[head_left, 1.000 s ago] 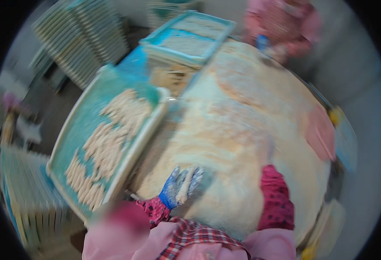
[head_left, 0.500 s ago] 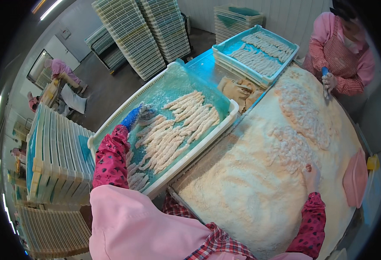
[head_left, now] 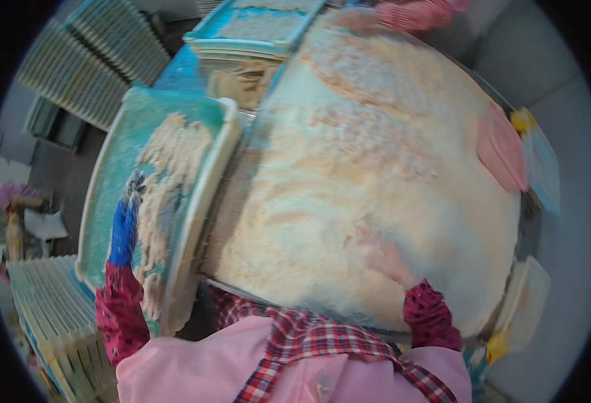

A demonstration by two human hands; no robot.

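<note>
My left hand [head_left: 129, 208], in a blue glove whitened with powder at the fingers, is over the tray [head_left: 88, 218] at the left edge of the coated strips [head_left: 174, 148]. Its fingertips are too blurred to show whether they grip a strip. My right hand [head_left: 383, 255] is low over the pale powder [head_left: 288, 248] on the table, near its front. Motion smears those fingers, and anything in them cannot be made out. Beyond it lies a heap of powdered pieces [head_left: 369, 138], with another heap [head_left: 369, 74] farther back.
A second tray with strips [head_left: 241, 46] stands on stacked trays at the back. A brown crumpled bag [head_left: 245, 84] lies before it. A pink scoop-like container [head_left: 501, 149] is at the table's right edge. Stacked trays [head_left: 57, 316] stand left. A co-worker's hand [head_left: 356, 19] reaches over the far edge.
The view has swung rightward and down. My right hand has drawn back from the heap of pieces toward the table's front. My left hand stays over the tray beside the strips.
</note>
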